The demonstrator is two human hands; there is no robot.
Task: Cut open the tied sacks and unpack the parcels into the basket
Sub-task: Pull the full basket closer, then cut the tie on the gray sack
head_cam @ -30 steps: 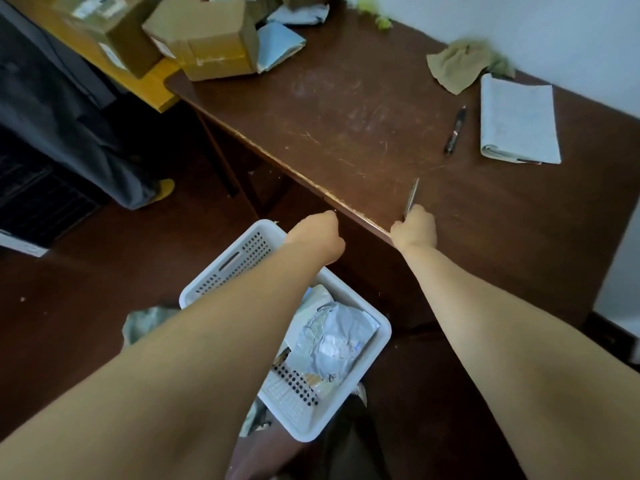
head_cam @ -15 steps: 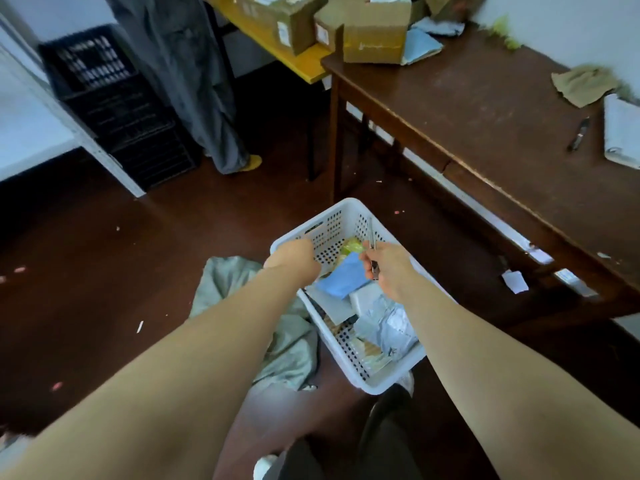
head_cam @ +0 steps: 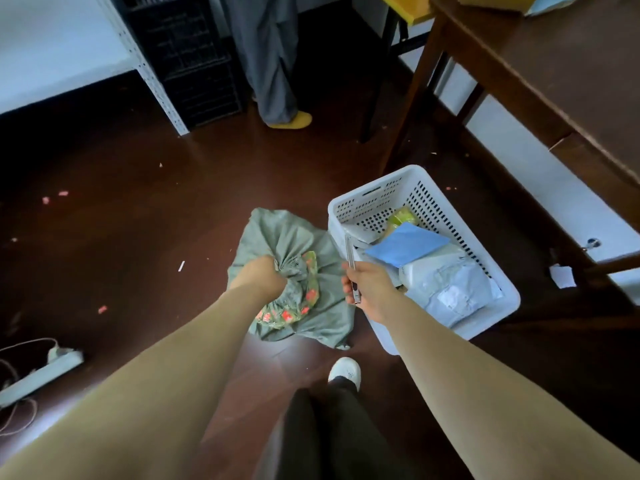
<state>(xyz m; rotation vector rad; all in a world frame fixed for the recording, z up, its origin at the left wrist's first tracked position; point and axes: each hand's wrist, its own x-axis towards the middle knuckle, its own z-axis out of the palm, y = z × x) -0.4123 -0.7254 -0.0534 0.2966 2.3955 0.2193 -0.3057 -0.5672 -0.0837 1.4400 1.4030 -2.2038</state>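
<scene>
A grey-green sack (head_cam: 284, 237) lies on the dark floor, its neck bunched and wound with a green-and-red strip (head_cam: 310, 289). My left hand (head_cam: 258, 277) grips the gathered neck. My right hand (head_cam: 367, 287) holds a slim utility knife (head_cam: 349, 252), blade pointing away from me, just right of the sack. The white perforated basket (head_cam: 374, 194) stands to the right, holding a blue parcel (head_cam: 407, 242), grey-white parcels (head_cam: 446, 285) and a yellow-green item (head_cam: 401, 214).
A brown wooden table (head_cam: 554, 64) stands at the upper right. Another person's grey trouser legs and yellow shoe (head_cam: 291, 120) are beyond, beside black crates (head_cam: 194, 53). A power strip (head_cam: 38, 372) with cables lies at the left. My white shoe (head_cam: 344, 370) is below the sack.
My view swung from the table down to the floor. My right hand carried the knife off the table to beside the sack. My left hand moved from the table edge and took hold of the sack's neck.
</scene>
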